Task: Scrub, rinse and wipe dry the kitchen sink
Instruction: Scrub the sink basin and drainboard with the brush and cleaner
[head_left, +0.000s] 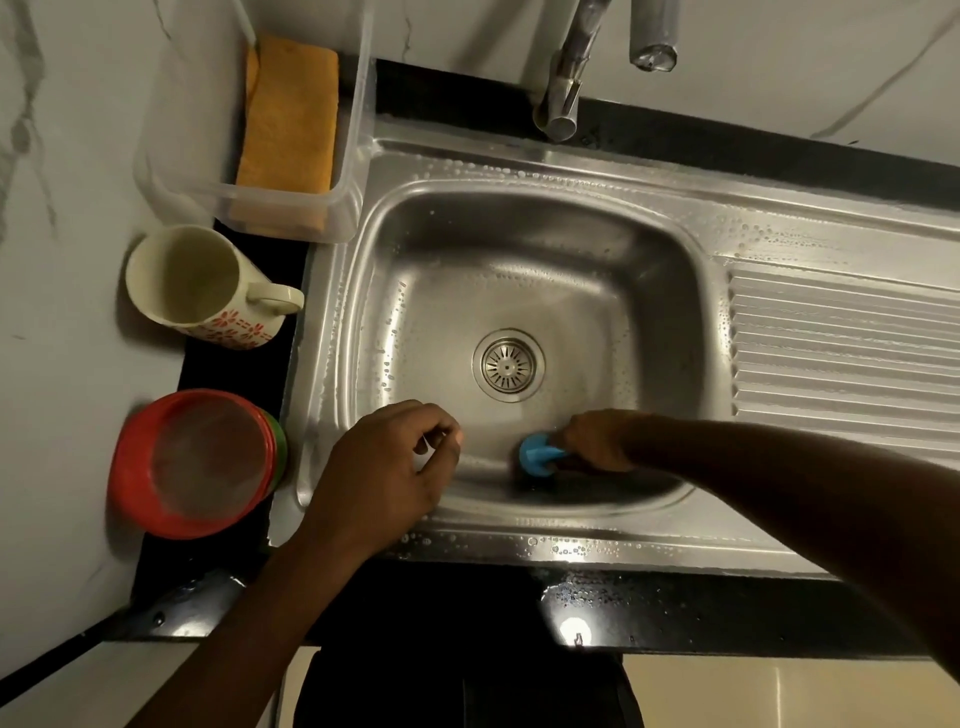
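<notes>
One blue scrubber (537, 454) in closed grip of right hand (597, 441), low in wet sink (519, 218), left hand (384, 462) curled, grip empty

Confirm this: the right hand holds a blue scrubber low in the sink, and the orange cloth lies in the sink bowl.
Wrong on the cloth. The head view shows the orange cloth in the clear tub on the counter beside the sink, not in the bowl. The right hand does hold the blue scrubber in the sink.
</notes>
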